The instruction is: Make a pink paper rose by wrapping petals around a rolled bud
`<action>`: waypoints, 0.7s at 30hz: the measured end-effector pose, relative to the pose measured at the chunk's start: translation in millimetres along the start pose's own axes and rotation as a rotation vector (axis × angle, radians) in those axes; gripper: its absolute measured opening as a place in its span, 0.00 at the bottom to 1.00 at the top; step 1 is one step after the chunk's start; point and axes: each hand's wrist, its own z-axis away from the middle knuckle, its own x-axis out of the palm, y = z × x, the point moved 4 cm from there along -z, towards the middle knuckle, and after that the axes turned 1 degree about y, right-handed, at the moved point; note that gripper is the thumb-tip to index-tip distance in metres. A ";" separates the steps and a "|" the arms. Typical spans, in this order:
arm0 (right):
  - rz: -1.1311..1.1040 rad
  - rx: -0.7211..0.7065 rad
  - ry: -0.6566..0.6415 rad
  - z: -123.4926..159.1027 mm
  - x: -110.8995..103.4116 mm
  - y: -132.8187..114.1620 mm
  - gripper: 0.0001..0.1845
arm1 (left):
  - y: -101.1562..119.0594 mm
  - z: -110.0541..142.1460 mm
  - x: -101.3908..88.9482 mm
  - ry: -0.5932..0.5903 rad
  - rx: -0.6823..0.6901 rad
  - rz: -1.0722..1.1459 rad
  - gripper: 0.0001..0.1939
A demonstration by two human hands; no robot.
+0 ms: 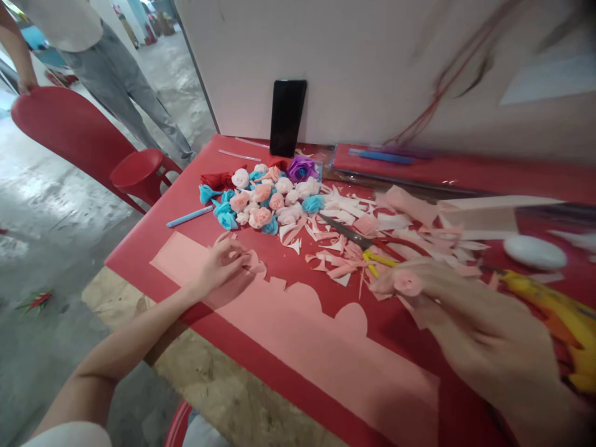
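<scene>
My left hand (223,264) is closed in a pinch at a small curled pink paper petal (257,267), beside the long pink paper strip (298,335) with rounded, scalloped cuts on its upper edge. My right hand (484,329), large and slightly blurred, grips a small rolled pink paper flower (408,282) between its fingers. Scissors (347,233) with red and yellow handles lie just beyond the right hand, on pink and white paper scraps (335,264). Finished crepe-paper flowers (261,198) in pink, white, blue and red are heaped at the back, with a purple one (302,169).
A black phone (287,118) leans on the wall behind the red tabletop (153,211). A blue pen (189,216), a white oval object (535,251) and a yellow item (554,304) lie around. At left, a person holds a red chair (69,124).
</scene>
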 end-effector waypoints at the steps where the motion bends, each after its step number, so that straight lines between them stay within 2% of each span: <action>1: -0.014 -0.043 -0.040 -0.5 1.5 -2.4 0.09 | 1.7 -0.3 -1.6 0.020 -0.026 0.025 0.06; 3: -0.071 -0.073 -0.093 -3.3 3.4 -8.2 0.10 | 9.9 -2.6 -4.0 0.036 -0.054 0.083 0.06; 5: -0.114 -0.014 -0.106 -7.4 3.9 -13.5 0.13 | 25.9 -8.3 -5.4 0.018 -0.043 0.153 0.06; 8: -0.186 0.079 -0.130 -10.7 3.9 -21.8 0.15 | 63.0 -22.1 -5.7 -0.039 0.046 0.267 0.07; 12: -0.259 0.088 -0.104 -8.7 -0.6 -32.4 0.15 | 116.1 -40.7 -1.7 -0.058 0.186 0.375 0.04; 14: -0.299 0.079 -0.098 -7.9 -2.5 -37.2 0.16 | 137.5 -46.6 0.1 0.009 0.260 0.448 0.03; 17: -0.336 0.010 -0.057 -9.2 -5.4 -45.4 0.18 | 162.4 -48.8 3.0 0.102 0.406 0.442 0.07; 21: -0.239 -0.079 0.053 -10.4 -8.3 -48.8 0.15 | 177.9 -44.8 7.2 0.131 0.521 0.405 0.06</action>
